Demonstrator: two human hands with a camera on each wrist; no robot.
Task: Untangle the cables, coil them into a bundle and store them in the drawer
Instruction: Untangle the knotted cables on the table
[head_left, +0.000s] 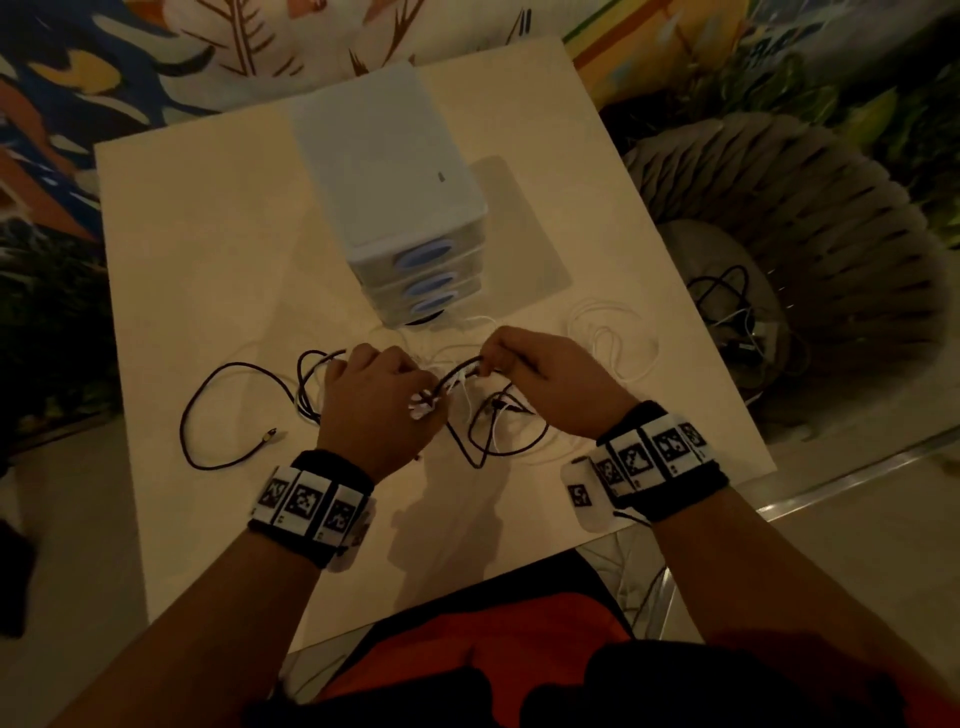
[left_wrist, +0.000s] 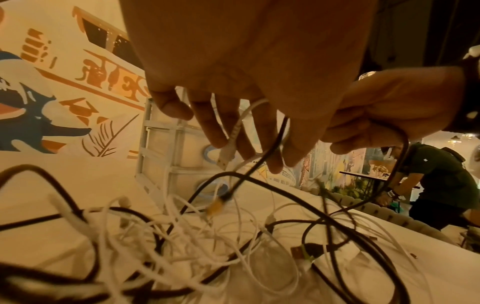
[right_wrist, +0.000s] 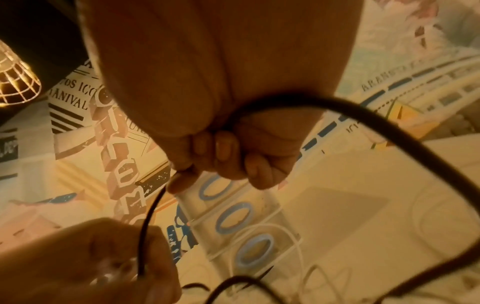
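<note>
A tangle of black and white cables (head_left: 488, 415) lies on the pale table (head_left: 208, 234) in front of a small white drawer unit (head_left: 415, 275) with three shut drawers and blue handles. My left hand (head_left: 421, 395) holds a white cable with its plug (left_wrist: 226, 152) and a black cable (left_wrist: 275, 139) among its fingers. My right hand (head_left: 483, 366) is fisted around the same black cable (right_wrist: 389, 127) and pinches it at the fingertips (right_wrist: 182, 181). A short taut stretch of black cable (head_left: 457, 374) runs between both hands, just above the tangle (left_wrist: 207, 236).
A black loop ending in a gold plug (head_left: 269, 435) trails to the left. A loose white cable (head_left: 613, 338) lies to the right. More cables (head_left: 737, 312) sit on a grey ribbed chair beside the table. A person (left_wrist: 436, 174) bends over in the background.
</note>
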